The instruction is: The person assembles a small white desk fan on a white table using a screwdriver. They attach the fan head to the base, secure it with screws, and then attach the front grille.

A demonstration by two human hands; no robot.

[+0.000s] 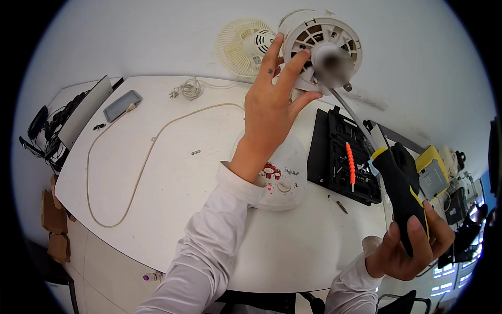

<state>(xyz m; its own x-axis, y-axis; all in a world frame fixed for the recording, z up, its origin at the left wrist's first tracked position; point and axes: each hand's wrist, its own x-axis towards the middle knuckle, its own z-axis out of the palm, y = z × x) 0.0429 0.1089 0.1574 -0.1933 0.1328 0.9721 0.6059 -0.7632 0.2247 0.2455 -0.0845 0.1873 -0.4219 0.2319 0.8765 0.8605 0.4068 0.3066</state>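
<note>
A white table fan (361, 52) without its front grille stands at the far side of the table, its slotted round housing facing me. The middle of that housing is blurred. My left hand (274, 99) grips the housing's left side, fingers spread over its rim and thumb at the lower edge. In my right hand (415, 246) is a screwdriver with a black and yellow handle (389, 175). Its long shaft reaches up to the lower part of the housing, where the tip is hard to make out. Below, the fan's white base (287, 196) carries a knob and red cartoon figures.
Behind, a round cream fan grille (235, 47) leans on the wall. An open black tool case (334, 167) holds an orange flexible shaft (350, 162). Small screws (195, 152), a bit (342, 207), a coiled cord (189, 90) and a grey tray (123, 104) lie on the table.
</note>
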